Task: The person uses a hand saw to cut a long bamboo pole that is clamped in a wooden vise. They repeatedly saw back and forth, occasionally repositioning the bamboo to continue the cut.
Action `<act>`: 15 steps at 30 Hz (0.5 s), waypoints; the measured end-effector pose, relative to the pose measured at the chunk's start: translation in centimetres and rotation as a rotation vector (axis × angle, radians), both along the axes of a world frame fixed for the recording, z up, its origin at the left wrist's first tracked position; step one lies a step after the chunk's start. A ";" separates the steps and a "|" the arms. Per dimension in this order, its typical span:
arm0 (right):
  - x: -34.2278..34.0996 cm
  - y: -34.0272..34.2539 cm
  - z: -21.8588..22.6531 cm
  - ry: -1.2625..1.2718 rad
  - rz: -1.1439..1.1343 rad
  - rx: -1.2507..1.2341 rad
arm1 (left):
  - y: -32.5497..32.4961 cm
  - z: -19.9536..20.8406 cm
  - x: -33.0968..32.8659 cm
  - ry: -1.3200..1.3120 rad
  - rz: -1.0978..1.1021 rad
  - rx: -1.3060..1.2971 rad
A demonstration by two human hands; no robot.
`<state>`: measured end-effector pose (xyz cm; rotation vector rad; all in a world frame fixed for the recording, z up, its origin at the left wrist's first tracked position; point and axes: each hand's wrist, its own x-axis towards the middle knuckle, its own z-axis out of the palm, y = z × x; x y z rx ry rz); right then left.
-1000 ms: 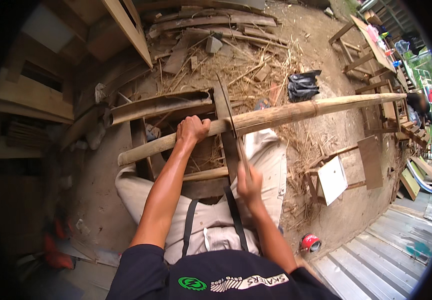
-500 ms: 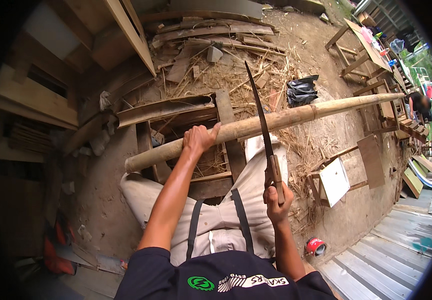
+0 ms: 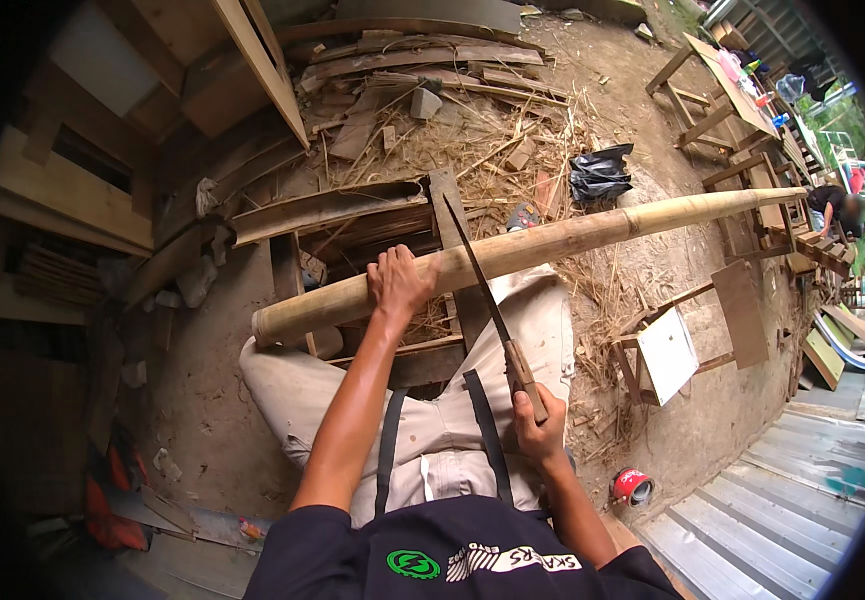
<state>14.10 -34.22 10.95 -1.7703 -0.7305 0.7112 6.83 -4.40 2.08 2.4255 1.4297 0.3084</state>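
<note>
Since half a second before, the long knife [image 3: 477, 285] had tipped forward and come down, so that its blade, earlier raised over the dirt, now lay across the bamboo pole [image 3: 512, 255] with its tip on the far side. The right hand [image 3: 540, 430] had dropped a little toward the lap and was clenched around the wooden handle, wrist bent, forearm coming up from the lower edge beside the dark shirt. The left hand [image 3: 399, 285] had stayed on the pole, fingers curled over its top and gripping it, the arm stretched nearly straight out from the shoulder. The pole ran slantwise from its cut end near the left knee up toward the right, resting over the light trousers [image 3: 422, 440] and a low wooden frame [image 3: 442, 350]. Beyond it lay a heap of straw and split bamboo strips [image 3: 452, 120], with a black plastic bag [image 3: 600, 172] near them. A red can [image 3: 632, 487] stood on the ground well apart, to the right.
</note>
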 end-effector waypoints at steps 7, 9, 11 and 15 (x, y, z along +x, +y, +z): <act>-0.6 0.8 2.1 0.110 -0.055 -0.043 | 2.3 2.2 1.2 0.069 0.043 -0.367; -0.6 0.6 2.7 0.179 -0.086 -0.049 | 1.9 2.1 1.0 0.032 0.033 -0.299; -0.6 0.2 3.3 0.205 -0.082 -0.036 | 2.0 1.8 1.0 0.007 0.014 -0.198; -0.1 1.2 2.9 0.167 -0.029 -0.045 | 2.2 0.2 0.8 -0.030 -0.044 -0.004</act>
